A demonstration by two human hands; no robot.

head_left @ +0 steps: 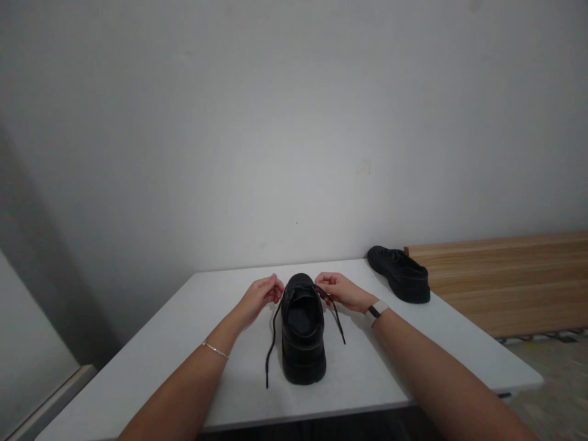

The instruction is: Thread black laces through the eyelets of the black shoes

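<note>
A black lace-up shoe (303, 343) stands upright on the white table (220, 398), its heel toward me and its toe toward the wall. One loose end of its black shoelace (274, 334) hangs down on the left side, the other on the right. My left hand (265, 294) is at the shoe's left front edge, fingers curled in by the lace; what they pinch is too small to make out. On the right side, my right hand (337, 290) has thumb and fingers closed on the right part of the lace, close to the shoe.
A second black shoe (399, 274) rests at the table's back right edge. Behind the table rises a pale wall (294, 135). A wood-grain board (496, 285) stands against the wall to the right. A light panel (27, 349) is at the far left.
</note>
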